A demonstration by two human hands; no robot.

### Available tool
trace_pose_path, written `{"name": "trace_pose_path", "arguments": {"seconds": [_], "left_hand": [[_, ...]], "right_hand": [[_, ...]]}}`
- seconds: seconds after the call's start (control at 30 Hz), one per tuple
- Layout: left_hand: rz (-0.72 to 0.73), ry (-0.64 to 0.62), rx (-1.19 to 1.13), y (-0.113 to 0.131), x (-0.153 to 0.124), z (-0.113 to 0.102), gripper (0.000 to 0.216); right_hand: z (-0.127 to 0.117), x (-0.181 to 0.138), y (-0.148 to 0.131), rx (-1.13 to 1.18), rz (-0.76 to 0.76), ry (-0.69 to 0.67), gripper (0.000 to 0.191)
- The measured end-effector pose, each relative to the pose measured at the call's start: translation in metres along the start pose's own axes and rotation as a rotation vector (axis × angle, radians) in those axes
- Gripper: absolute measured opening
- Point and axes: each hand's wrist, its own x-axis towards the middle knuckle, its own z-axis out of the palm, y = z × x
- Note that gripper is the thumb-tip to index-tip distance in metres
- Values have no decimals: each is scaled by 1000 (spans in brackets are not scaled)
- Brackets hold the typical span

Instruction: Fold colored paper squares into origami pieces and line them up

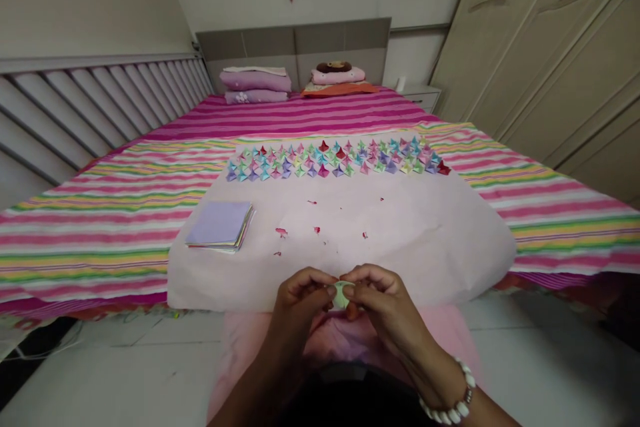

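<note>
Both hands meet at the near edge of a pale pink sheet [410,240] spread over the bed. My left hand [300,297] and my right hand [377,300] pinch a small pale green folded paper piece [341,293] between their fingertips. A bead bracelet [457,400] circles my right wrist. A stack of coloured square papers [220,225], lilac on top, lies to the left on the sheet. Several rows of small folded paper shapes [335,159] in many colours line the sheet's far edge.
The bed has a striped pink, green and yellow cover [100,213], with folded blankets and pillows [255,83] at the headboard. Tiny red paper scraps [281,232] dot the sheet. A slatted radiator wall stands left, a wardrobe [540,47] right, and white floor lies below.
</note>
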Motion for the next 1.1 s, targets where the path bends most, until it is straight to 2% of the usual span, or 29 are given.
{"name": "trace_pose_path", "arguments": {"seconds": [0.17, 0.27, 0.37, 0.57, 0.77, 0.9, 1.1], "left_hand": [[25, -18, 2, -1, -2, -1, 6], [94, -86, 94, 4, -3, -2, 2], [128, -151, 187, 7, -4, -3, 9], [164, -162, 272, 10, -3, -4, 11], [258, -107, 419, 12, -3, -6, 8], [242, -65, 449, 9, -4, -8, 12], [229, -22, 509, 7, -2, -11, 18]], "right_hand": [[0, -3, -1, 38, -15, -19, 6], [-1, -3, -1, 41, -17, -38, 8], [-4, -3, 0, 18, -33, -64, 10], [-11, -4, 4, -57, -68, -128, 12], [-13, -5, 2, -26, -38, -178, 24], [-9, -6, -2, -61, 12, -148, 17], [-7, -7, -6, -73, -6, -150, 13]]}}
